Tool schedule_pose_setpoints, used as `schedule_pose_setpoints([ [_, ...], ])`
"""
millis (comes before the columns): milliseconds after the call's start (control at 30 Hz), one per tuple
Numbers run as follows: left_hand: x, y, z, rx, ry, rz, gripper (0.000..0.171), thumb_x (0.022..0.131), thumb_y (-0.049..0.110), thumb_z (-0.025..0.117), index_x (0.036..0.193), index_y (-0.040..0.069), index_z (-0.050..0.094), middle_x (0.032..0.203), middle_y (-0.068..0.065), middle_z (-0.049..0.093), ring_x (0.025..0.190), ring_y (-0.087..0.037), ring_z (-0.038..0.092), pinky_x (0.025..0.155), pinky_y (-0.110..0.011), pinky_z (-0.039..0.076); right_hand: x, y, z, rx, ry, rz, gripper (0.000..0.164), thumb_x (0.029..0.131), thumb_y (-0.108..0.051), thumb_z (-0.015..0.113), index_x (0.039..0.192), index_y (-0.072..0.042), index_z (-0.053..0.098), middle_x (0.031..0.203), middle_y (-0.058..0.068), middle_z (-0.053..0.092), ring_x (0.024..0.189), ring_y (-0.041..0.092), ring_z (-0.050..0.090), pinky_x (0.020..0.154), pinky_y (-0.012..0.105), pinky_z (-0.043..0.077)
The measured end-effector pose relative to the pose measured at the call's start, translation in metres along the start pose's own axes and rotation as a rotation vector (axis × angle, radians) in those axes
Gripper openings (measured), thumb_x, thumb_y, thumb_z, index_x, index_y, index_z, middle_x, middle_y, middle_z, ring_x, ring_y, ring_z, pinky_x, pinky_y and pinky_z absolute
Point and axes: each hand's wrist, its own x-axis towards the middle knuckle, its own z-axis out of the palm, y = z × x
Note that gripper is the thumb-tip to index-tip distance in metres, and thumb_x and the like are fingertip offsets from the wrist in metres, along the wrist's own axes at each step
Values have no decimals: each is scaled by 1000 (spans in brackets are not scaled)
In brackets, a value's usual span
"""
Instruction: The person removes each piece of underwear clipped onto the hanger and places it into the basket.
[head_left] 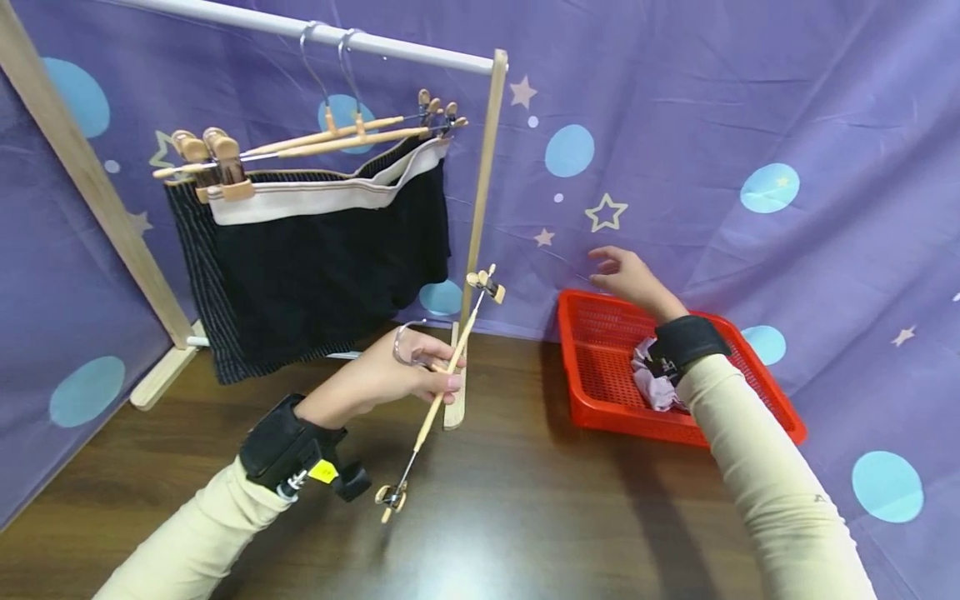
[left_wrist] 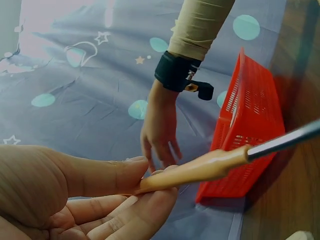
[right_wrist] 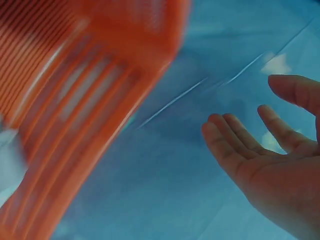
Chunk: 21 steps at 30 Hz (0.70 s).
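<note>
Only the head view shows, leftmost, black garments (head_left: pixel 330 250) hanging from a rack (head_left: pixel 483 183). Next, the left hand (head_left: pixel 390 379) pinches a clip hanger (head_left: pixel 466 333) between its fingers. Rightward, only the right wrist view shows the right hand (right_wrist: pixel 277 175) palm-side, fingers apart, near a red basket (head_left: pixel 622 423). Brown wood-grain surface (head_left: pixel 525 517) below; purple starry curtain (head_left: pixel 675 100) behind.

Colours: tan wooden clip hanger (head_left: pixel 427 423), red plastic basket (head_left: pixel 622 419).
Black cloth garment (head_left: pixel 330 267) has white waistband (head_left: pixel 300 202); purple fabric backdrop (head_left: pixel 660 100) carries blue dots (head_left: pixel 570 151).
</note>
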Motion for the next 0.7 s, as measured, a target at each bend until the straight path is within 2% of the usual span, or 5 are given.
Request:
schedule_pose_setpoints([
  [200, -14, 15, -11, 30, 40, 33, 29, 90, -3, 70, 117, -14, 65, 87, -9, 75, 74, -12, 72, 75, -35, 64, 4, -40, 25, 113, -28, -96, 48, 98, -1, 59, 144, 6, 48, 138, 37, 54, 130, 46, 56, 109, 51, 48],
  [367, -21, 34, -21, 49, 103, 83, 33, 92, 0, 69, 122, -13, 64, 91, -9, 76, 78, -12, 74, 78, -31, 63, 4, -67, 38, 205, -60, -160, 46, 98, -6, 63, 143, -1, 53, 136, 31, 60, 126, 37, 61, 103, 39, 52],
  [533, -27, 52, -31, 61, 199, 127, 37, 93, 2, 71, 127, -10, 64, 90, -3, 77, 78, -8, 74, 77, -27, 62, 2, -86, 59, 394, -75, -195, 47, 98, -7, 66, 144, -4, 54, 137, 27, 61, 123, 30, 64, 106, 38, 51],
  [700, -31, 68, -40, 46, 258, 172, 40, 94, 3, 70, 132, -9, 62, 93, 5, 78, 79, -7, 75, 76, -25, 62, 2, -103, 79, 566, -84, -241, 49, 98, -1, 63, 145, -1, 51, 138, 28, 59, 128, 35, 61, 108, 40, 50],
])
